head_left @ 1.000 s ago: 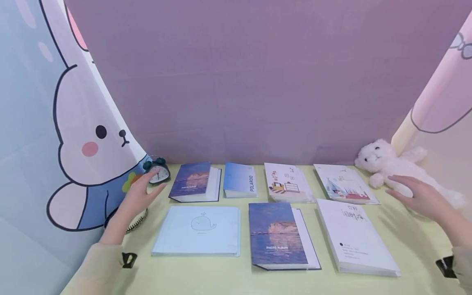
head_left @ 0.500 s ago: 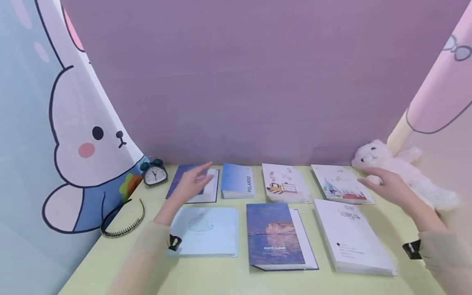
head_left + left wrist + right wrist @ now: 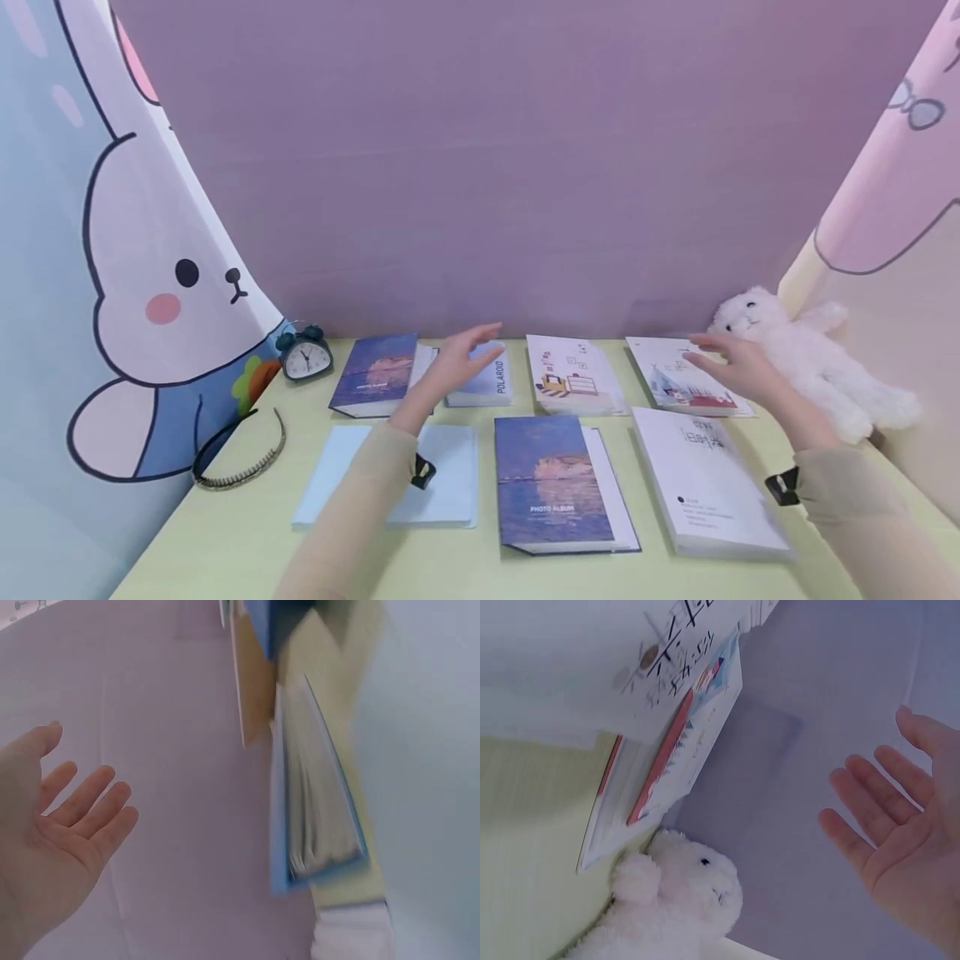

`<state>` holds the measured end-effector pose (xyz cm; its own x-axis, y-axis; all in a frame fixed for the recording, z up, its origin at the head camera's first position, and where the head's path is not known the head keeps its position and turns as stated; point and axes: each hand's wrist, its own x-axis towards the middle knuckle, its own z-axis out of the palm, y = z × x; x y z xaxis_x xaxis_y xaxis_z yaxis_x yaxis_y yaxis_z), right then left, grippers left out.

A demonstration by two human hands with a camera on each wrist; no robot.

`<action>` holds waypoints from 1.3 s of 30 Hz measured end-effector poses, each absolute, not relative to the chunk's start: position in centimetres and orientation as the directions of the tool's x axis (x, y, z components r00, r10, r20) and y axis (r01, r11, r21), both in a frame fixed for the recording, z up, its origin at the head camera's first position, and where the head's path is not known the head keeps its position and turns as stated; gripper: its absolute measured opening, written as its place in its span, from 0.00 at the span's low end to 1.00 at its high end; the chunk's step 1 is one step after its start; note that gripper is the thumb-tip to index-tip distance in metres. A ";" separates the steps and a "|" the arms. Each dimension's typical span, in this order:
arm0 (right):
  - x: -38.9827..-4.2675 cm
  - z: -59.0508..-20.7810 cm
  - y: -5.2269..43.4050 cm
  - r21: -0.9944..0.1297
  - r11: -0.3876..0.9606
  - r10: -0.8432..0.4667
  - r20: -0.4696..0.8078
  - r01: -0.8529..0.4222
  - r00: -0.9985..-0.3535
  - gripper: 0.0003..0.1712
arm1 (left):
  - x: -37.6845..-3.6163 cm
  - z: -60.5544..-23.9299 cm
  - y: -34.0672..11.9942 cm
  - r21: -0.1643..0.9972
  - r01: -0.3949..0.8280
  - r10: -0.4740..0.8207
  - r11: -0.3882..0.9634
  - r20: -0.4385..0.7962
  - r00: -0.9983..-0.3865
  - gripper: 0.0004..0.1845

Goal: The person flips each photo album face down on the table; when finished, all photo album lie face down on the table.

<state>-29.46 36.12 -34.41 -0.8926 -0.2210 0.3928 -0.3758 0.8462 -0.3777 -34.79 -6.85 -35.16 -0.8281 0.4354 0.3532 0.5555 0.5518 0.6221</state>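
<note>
My left hand (image 3: 450, 367) hovers with fingers extended and holds nothing. It is in front of the blue Polaroid album (image 3: 497, 385), hiding part of it. My right hand (image 3: 738, 367), also holding nothing, hangs over the right edge of the white album with a tent drawing (image 3: 663, 383). Both palms show bare in the left and right wrist views. Between the hands lies a white album with a building drawing (image 3: 573, 383). In front are a sunset-cliff photo album (image 3: 551, 475) and a white album with dark lettering (image 3: 712, 500). My left sleeve covers much of a light-blue album (image 3: 446, 492).
A matching photo album (image 3: 375, 375) lies at the back left, beside a green alarm clock (image 3: 306, 354). A headband (image 3: 240, 479) rests near the left edge. At the right sits a white plush toy (image 3: 810, 358). A purple cloth (image 3: 480, 167) closes off the back.
Both hands have moved inward: the left went right from the clock across the rear photo album to the Polaroid album, the right went left from the plush toy. The albums stay in place.
</note>
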 end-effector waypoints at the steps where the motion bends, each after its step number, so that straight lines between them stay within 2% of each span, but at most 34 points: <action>1: -29.6 -34.5 35.9 -0.386 0.847 -0.217 0.375 -0.365 -0.901 0.27 | -34.9 -35.1 -6.3 0.626 0.556 0.439 0.548 0.350 -0.827 0.26; 5: -30.1 -34.6 35.2 -0.417 0.847 -0.195 0.330 -0.328 -0.923 0.28 | -35.3 -34.6 -4.1 0.639 0.557 0.460 0.531 0.335 -0.822 0.25; 9: -30.6 -35.0 35.1 -0.443 0.838 -0.175 0.337 -0.320 -0.925 0.27 | -35.9 -34.0 -1.6 0.659 0.542 0.469 0.521 0.310 -0.827 0.24; 20: -32.1 -37.2 34.5 -0.472 0.823 -0.197 0.283 -0.315 -0.939 0.29 | -37.2 -34.6 5.2 0.724 0.525 0.474 0.447 0.306 -0.825 0.26; 29: -32.2 -38.4 34.3 -0.442 0.858 -0.182 0.217 -0.263 -0.959 0.31 | -36.8 -36.2 10.2 0.751 0.526 0.538 0.399 0.273 -0.798 0.24; 35: -32.4 -38.7 34.2 -0.468 0.855 -0.198 0.106 -0.224 -0.975 0.36 | -36.6 -37.9 12.3 0.802 0.453 0.506 0.389 0.224 -0.833 0.22; 39: -32.5 -38.9 34.3 -0.486 0.852 -0.190 0.058 -0.194 -0.980 0.37 | -36.6 -38.8 13.6 0.791 0.456 0.509 0.408 0.218 -0.833 0.22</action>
<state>-32.51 34.29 -38.90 -0.9800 -0.1903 0.0578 -0.1941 0.8520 -0.4862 -36.62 13.57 -38.81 -0.8328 0.5087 0.2182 0.4564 0.4079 0.7908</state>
